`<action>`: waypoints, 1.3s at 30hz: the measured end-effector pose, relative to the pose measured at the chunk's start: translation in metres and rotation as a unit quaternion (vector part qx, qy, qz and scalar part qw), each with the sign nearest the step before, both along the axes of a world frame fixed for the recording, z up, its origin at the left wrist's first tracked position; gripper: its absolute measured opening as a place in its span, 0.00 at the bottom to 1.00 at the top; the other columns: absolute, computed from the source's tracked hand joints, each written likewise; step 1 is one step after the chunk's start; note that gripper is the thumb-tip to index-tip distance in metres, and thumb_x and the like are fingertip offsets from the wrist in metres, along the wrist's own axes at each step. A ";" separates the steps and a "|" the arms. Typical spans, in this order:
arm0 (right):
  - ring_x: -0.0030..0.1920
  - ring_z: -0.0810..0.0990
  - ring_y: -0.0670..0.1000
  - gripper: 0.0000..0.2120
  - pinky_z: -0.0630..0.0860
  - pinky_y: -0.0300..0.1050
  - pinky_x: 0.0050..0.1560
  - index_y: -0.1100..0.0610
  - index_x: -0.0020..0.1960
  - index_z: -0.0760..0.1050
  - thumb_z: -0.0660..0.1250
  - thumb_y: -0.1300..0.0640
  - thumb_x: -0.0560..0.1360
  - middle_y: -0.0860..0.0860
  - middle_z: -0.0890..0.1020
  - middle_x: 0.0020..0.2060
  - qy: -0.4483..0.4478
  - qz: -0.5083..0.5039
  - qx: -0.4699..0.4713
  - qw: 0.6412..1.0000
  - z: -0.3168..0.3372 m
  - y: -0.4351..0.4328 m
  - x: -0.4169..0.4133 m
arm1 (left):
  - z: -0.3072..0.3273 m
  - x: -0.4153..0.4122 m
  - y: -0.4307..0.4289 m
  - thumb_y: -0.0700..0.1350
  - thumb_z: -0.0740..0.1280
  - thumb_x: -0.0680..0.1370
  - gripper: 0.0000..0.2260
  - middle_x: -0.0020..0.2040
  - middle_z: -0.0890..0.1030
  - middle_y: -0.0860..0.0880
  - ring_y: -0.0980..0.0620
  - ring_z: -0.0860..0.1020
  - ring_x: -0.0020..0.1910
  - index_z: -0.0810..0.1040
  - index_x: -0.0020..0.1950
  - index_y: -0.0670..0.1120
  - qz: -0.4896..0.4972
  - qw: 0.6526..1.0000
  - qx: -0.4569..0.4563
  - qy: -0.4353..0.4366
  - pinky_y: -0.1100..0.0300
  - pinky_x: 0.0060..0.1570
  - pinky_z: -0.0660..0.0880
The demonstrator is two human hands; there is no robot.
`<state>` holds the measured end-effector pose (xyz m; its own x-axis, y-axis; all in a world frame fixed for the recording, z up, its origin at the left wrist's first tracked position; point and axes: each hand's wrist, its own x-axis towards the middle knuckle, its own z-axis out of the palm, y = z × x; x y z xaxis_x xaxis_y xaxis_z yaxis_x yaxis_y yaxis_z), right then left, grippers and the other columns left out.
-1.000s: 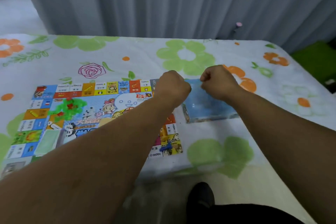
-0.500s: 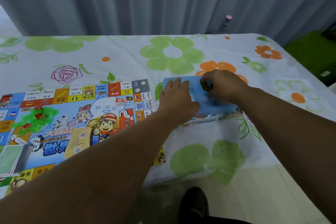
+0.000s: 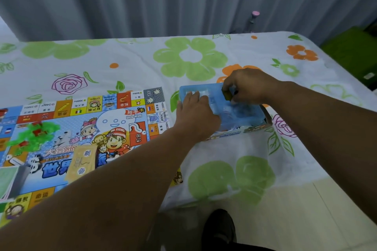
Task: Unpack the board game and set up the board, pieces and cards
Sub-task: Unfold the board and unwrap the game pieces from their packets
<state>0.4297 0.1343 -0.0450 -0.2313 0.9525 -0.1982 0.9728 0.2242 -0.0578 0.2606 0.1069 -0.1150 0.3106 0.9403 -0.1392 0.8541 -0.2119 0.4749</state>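
A second ago both fists were bunched together over the far edge of the box. Now they have parted and come down onto it. The left hand [image 3: 195, 112] lies flat with straight fingers on the blue plastic tray [image 3: 240, 110] and presses it down, right of centre in the frame. The right hand [image 3: 251, 87] has curled in at the tray's upper right corner. Its fingertips pinch a small dark, yellowish piece [image 3: 228, 97] there. I can't tell what the piece is, or whether it has come free of its pocket.

The tray sits inside the game box [image 3: 251, 128], which rests on the flowered tablecloth [image 3: 234, 173] just off the right edge of the game board [image 3: 114, 120].

The board is already unfolded flat across the left half of the frame. A heap of green plastic pieces [image 3: 34, 130] lies on it at the left, with some red bits among them. A yellow deck of cards [image 3: 82, 161] sits lower, nearer the middle, and a green deck [image 3: 7, 181] is at the far left edge.

To my eye the unpacking has reached the tray's small parts, with one hand steadying while the other picks. The board and at least some cards look done. What remains, I'd judge, is emptying these pockets and carrying the pieces over to the board. The tray looks light, so it could lift or tip if the left hand eases off during the pull.
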 end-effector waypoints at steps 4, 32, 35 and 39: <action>0.49 0.79 0.55 0.11 0.78 0.51 0.51 0.49 0.47 0.81 0.78 0.59 0.69 0.50 0.81 0.49 -0.015 0.003 -0.008 1.000 0.001 0.004 0.000 | -0.002 0.001 0.002 0.56 0.65 0.78 0.31 0.77 0.63 0.43 0.43 0.56 0.78 0.65 0.76 0.42 0.002 1.000 -0.003 -0.001 0.44 0.76 0.54; 0.43 0.80 0.53 0.03 0.78 0.47 0.46 0.59 0.48 0.82 0.71 0.63 0.75 0.52 0.83 0.42 0.211 -0.029 0.115 0.970 0.012 -0.008 -0.021 | 0.033 0.002 -0.007 0.48 0.69 0.78 0.29 0.69 0.70 0.45 0.44 0.66 0.68 0.64 0.77 0.46 0.034 0.985 0.074 -0.153 0.55 0.66 0.60; 0.39 0.82 0.54 0.05 0.80 0.49 0.40 0.58 0.47 0.84 0.71 0.65 0.74 0.53 0.84 0.39 0.279 -0.049 0.077 0.956 0.018 -0.014 -0.025 | 0.037 0.006 0.000 0.44 0.68 0.79 0.19 0.63 0.74 0.43 0.42 0.72 0.63 0.72 0.69 0.45 0.050 0.979 0.079 -0.179 0.50 0.61 0.69; 0.39 0.85 0.55 0.09 0.84 0.59 0.44 0.58 0.50 0.83 0.66 0.67 0.75 0.55 0.85 0.39 0.349 -0.086 0.035 0.933 0.018 -0.015 -0.020 | 0.036 0.006 0.004 0.43 0.69 0.78 0.11 0.55 0.78 0.42 0.42 0.76 0.55 0.79 0.59 0.43 0.077 0.972 0.085 -0.206 0.47 0.54 0.73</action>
<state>0.4100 0.1196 -0.0274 -0.1231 0.9924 0.0067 0.7261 0.0946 -0.6810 0.2662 0.1108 -0.0791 0.1607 0.9785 0.1293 0.6261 -0.2023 0.7530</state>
